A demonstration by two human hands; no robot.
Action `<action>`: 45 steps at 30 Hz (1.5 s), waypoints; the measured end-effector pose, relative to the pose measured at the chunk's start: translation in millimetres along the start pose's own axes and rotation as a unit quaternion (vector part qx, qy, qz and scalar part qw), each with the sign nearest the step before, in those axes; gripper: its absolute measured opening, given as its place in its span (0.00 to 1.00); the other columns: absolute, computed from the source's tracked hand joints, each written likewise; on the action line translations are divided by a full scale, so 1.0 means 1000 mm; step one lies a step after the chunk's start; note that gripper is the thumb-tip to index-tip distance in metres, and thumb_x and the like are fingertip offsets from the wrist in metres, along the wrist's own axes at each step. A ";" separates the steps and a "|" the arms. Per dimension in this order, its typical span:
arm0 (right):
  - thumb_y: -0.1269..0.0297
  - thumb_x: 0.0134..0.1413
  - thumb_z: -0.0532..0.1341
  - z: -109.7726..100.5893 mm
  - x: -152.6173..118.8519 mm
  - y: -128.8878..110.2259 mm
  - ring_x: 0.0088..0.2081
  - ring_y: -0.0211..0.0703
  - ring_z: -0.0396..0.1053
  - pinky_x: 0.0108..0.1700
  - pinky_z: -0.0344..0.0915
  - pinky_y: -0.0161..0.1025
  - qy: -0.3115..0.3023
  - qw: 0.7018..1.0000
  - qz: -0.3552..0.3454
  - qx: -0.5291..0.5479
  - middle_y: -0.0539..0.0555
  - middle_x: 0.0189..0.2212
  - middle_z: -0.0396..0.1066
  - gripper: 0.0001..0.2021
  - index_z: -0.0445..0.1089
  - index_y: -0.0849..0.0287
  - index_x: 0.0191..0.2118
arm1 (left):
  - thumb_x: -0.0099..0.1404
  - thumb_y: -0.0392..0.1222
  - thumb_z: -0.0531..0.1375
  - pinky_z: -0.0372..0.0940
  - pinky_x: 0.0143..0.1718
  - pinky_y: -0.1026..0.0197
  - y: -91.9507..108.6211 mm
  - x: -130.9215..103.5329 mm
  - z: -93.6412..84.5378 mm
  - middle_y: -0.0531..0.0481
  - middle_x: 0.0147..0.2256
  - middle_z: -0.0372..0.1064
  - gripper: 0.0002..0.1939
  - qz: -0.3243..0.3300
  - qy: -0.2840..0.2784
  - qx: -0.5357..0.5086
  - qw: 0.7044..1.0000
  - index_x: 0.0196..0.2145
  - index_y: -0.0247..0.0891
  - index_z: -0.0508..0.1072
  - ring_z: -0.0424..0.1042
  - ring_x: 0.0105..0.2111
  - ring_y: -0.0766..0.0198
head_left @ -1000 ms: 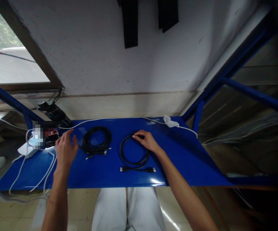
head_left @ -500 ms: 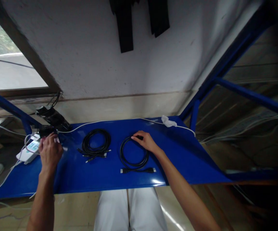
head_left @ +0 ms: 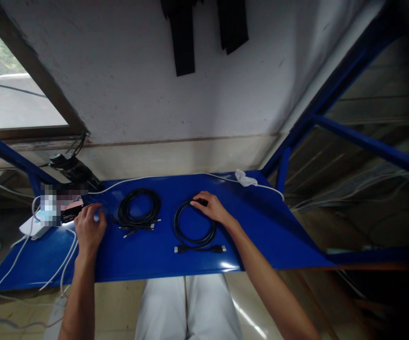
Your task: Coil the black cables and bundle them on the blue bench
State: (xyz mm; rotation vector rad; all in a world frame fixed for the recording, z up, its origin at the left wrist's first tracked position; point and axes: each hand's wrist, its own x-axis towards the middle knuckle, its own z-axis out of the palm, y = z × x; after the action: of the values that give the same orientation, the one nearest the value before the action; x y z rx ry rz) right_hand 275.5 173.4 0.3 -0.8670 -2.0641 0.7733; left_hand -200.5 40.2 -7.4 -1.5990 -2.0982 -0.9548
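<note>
My right hand (head_left: 209, 207) pinches the top of a coiled black cable (head_left: 176, 230) lying on the blue table, its two plug ends pointing apart at the front of the loop. My left hand (head_left: 90, 226) is open, with the thumb away from the curved fingers. Its fingertips are beside a flat, dark-edged thing with a pinkish face (head_left: 72, 208), partly pixelated; whether they touch it I cannot tell. Between my hands rests a second coil of black cables (head_left: 122, 208), with several plug ends at its front.
A white power strip (head_left: 32, 229) with white cords sits at the table's left. Behind it leans a black object (head_left: 79, 172). A white cord runs along the back edge past a crumpled white piece (head_left: 246, 178). Blue frame bars (head_left: 283, 174) rise at both sides.
My left hand has moved right and toward me, off the flat dark thing, and its thumb has spread. My right hand stays on the cable coil.
</note>
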 end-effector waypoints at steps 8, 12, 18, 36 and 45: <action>0.51 0.67 0.70 0.003 -0.001 0.010 0.46 0.51 0.76 0.52 0.69 0.48 -0.003 1.000 -0.006 0.000 0.56 0.43 0.81 0.12 0.80 0.53 0.45 | 0.76 0.46 0.57 0.68 0.56 0.45 0.009 -0.004 -0.006 0.43 0.44 0.78 0.13 0.013 0.064 -0.045 0.997 0.47 0.39 0.78 0.77 0.48 0.49; 0.51 0.68 0.69 0.004 0.000 0.011 0.45 0.51 0.76 0.50 0.68 0.47 -0.003 1.000 -0.009 -0.003 0.56 0.42 0.81 0.12 0.79 0.54 0.43 | 0.77 0.46 0.59 0.71 0.55 0.48 0.045 -0.002 -0.016 0.43 0.45 0.78 0.11 -0.005 0.119 -0.139 0.983 0.47 0.39 0.78 0.78 0.46 0.53; 0.47 0.69 0.68 0.004 0.000 0.015 0.43 0.50 0.75 0.49 0.68 0.46 0.002 1.000 0.002 -0.001 0.56 0.41 0.80 0.15 0.77 0.54 0.41 | 0.78 0.43 0.59 0.71 0.56 0.49 0.145 0.008 -0.017 0.44 0.44 0.79 0.09 0.069 0.089 -0.233 0.966 0.46 0.39 0.78 0.78 0.47 0.55; 0.46 0.69 0.66 0.006 0.000 0.026 0.40 0.48 0.73 0.44 0.67 0.42 0.041 0.999 0.034 0.006 0.55 0.38 0.78 0.17 0.77 0.56 0.41 | 0.77 0.41 0.62 0.73 0.58 0.50 0.279 -0.013 0.096 0.43 0.50 0.81 0.13 0.164 -0.233 -0.407 0.868 0.56 0.44 0.82 0.81 0.51 0.52; 0.44 0.68 0.67 0.005 0.001 0.017 0.39 0.47 0.75 0.44 0.68 0.43 0.040 0.999 0.018 0.019 0.55 0.38 0.79 0.18 0.80 0.55 0.41 | 0.75 0.42 0.65 0.74 0.52 0.53 0.277 -0.014 0.099 0.45 0.44 0.83 0.07 0.112 -0.199 -0.444 0.867 0.46 0.41 0.84 0.82 0.45 0.55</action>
State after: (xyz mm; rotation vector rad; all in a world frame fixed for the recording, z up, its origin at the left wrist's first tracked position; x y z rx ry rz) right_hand 276.2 182.7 -14.8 -0.9026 -1.9623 0.7823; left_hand 77.1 137.5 -2.2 -2.5982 -1.6823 -1.7819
